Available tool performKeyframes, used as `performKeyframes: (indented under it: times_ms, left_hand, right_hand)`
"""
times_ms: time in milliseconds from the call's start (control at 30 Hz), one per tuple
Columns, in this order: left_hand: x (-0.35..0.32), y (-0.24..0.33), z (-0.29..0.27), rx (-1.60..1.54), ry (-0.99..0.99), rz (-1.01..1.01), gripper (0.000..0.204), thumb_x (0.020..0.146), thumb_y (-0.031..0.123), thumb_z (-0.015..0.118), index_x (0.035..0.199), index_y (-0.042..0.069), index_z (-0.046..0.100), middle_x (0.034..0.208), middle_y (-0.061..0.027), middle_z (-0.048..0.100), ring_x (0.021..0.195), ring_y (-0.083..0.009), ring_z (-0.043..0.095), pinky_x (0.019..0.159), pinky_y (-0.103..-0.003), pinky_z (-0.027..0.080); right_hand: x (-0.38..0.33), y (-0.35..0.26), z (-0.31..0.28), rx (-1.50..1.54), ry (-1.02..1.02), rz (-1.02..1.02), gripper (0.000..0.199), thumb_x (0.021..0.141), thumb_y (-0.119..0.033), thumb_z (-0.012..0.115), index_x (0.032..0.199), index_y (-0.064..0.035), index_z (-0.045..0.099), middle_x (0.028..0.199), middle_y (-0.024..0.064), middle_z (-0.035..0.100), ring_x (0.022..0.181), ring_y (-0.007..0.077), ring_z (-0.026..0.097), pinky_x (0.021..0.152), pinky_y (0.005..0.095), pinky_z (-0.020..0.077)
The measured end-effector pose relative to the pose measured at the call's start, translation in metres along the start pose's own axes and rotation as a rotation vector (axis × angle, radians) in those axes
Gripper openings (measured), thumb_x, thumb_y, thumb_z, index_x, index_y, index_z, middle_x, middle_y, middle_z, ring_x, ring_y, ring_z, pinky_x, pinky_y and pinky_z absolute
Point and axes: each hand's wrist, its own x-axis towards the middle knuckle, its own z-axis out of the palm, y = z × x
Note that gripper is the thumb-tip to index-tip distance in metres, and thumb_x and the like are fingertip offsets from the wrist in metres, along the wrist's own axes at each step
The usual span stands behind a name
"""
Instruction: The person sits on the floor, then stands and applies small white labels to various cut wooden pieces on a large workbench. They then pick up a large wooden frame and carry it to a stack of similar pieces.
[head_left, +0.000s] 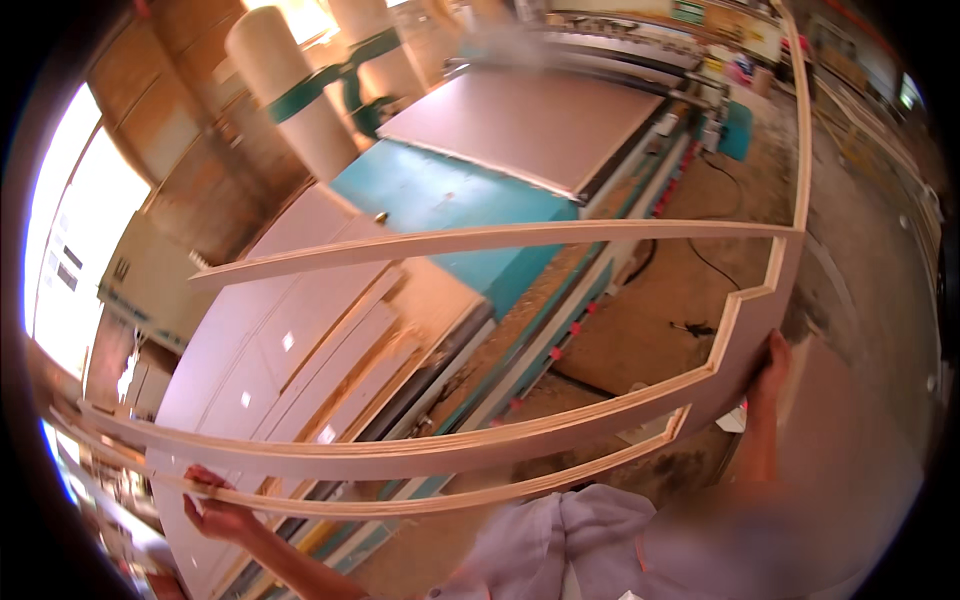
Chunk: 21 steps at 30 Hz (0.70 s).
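Observation:
Both my hands hold up a large cut plywood frame (350,460), with pale layered edges and long, narrow arms that reach across the view. At lower left, my left hand (220,512) has its fingers curled at the nearest thin arm. On the right, my right hand (768,372) grips the wider, notched end from its outer edge; part of its fingers is hidden behind the wood. One arm of the frame rises toward the upper right, past the view's rim.
Beyond the frame stands a long machine with a teal bed (430,195) and a brown board (530,125) on it. Cut panels and strips (260,350) lie at its near left end. Cream dust bags (275,65) rise behind. Dark cables (735,180) trail over the floor.

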Motion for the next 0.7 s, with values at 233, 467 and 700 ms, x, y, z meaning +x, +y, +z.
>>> performKeyframes:
  times_ms: [233,467,700]
  left_hand:
    - [0.078,-0.093,0.064,-0.289,0.087,0.099,0.056,0.083,0.003,0.049,0.129,-0.013,0.022,0.126,-0.0292,0.032,0.119,-0.0374,0.038,0.102,-0.045,0.037]
    - [0.165,-0.220,0.151,-0.361,-0.197,0.050,0.058,0.082,0.001,0.047,0.129,-0.014,0.016,0.121,-0.0268,0.033,0.110,-0.0325,0.041,0.096,-0.042,0.038]
    - [0.227,-0.379,0.317,-0.589,-0.339,-0.262,0.033,0.074,0.015,0.060,0.097,-0.006,0.050,0.091,-0.0163,0.058,0.085,-0.0261,0.057,0.080,-0.036,0.049]
  right_hand:
    - [0.024,-0.013,-0.027,0.101,0.084,0.082,0.027,0.088,-0.025,0.052,0.090,0.0005,0.061,0.088,0.0017,0.059,0.084,0.0113,0.051,0.078,0.0265,0.0378]
    - [0.094,0.029,-0.015,0.274,0.284,0.072,0.025,0.086,-0.025,0.054,0.091,-0.0019,0.063,0.091,0.0026,0.060,0.086,0.0120,0.052,0.079,0.0267,0.0384]
    - [0.163,0.067,-0.035,0.292,0.565,0.069,0.024,0.085,-0.025,0.055,0.089,-0.0027,0.063,0.090,0.0023,0.060,0.086,0.0117,0.052,0.079,0.0264,0.0382]
